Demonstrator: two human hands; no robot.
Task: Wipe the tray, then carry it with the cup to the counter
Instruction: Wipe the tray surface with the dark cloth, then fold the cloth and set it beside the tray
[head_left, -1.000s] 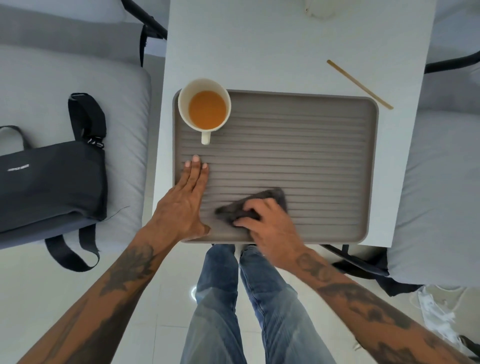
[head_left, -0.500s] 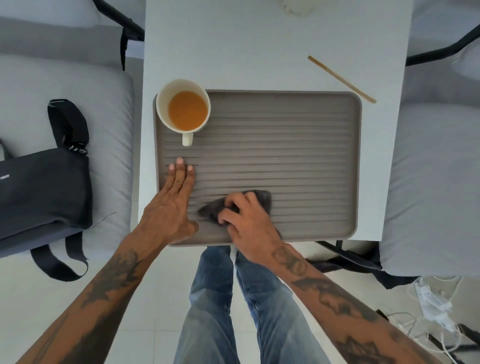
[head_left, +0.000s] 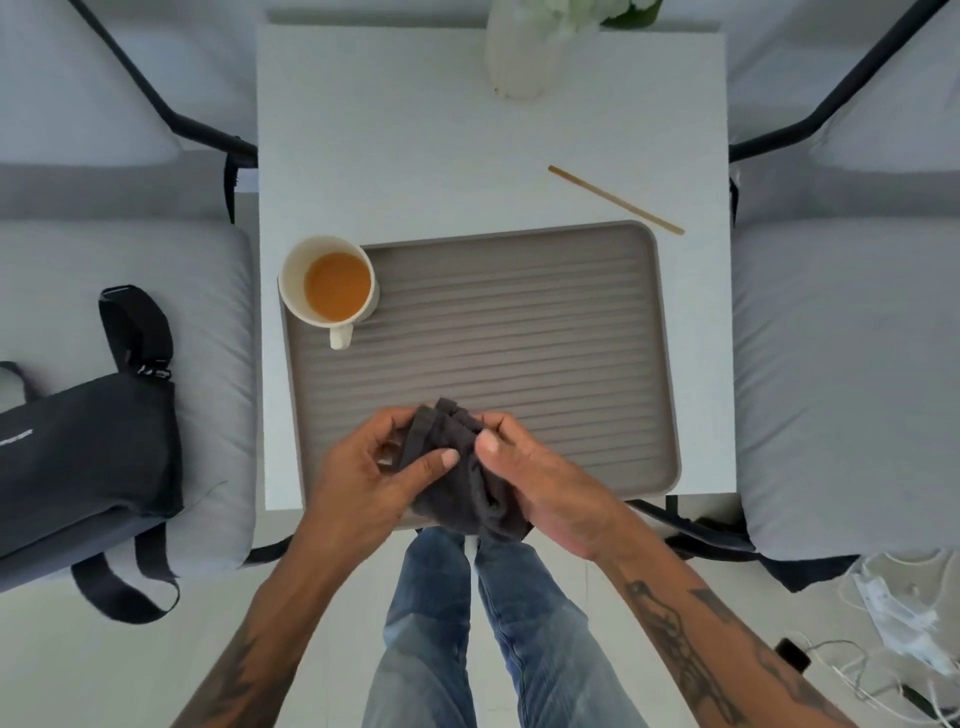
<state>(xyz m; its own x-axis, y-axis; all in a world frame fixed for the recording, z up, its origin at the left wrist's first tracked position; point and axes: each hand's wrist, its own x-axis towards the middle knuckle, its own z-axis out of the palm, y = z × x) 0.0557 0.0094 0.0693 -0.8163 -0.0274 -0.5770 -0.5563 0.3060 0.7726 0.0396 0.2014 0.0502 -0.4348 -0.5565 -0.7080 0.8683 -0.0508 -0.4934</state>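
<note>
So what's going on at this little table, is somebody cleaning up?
Yes. A person stands at a small white table and holds a dark grey cloth bunched between the left hand and the right hand, just above the near edge of a ribbed grey tray. A white cup of orange-brown drink sits on the tray's far left corner. A thin wooden stick lies on the table beyond the tray. The tray has not been lifted yet.

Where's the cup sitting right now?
In the head view the cup stands at the far left corner of the tray, handle toward the person, apart from both hands, which hold the cloth.
</note>
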